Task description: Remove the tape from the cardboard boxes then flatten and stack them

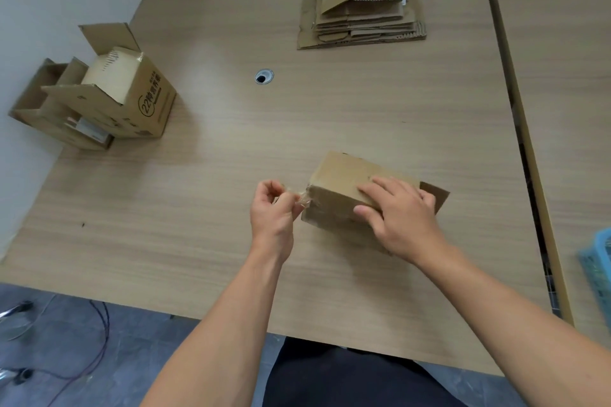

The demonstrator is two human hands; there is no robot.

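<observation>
A small brown cardboard box (334,188) lies on the wooden table (231,149) in front of me. My right hand (400,218) rests on its top, fingers spread over the upper face and thumb against the near side. My left hand (272,208) pinches a strip of clear tape (302,200) that stretches from the box's left end. A stack of flattened boxes (362,10) lies at the far side of the table.
Two open cardboard boxes (109,96) stand at the table's left edge by the wall. A round cable hole (263,77) sits mid-table. A blue basket (598,271) is at the right, on a second table (562,43). Cables lie on the floor at the lower left.
</observation>
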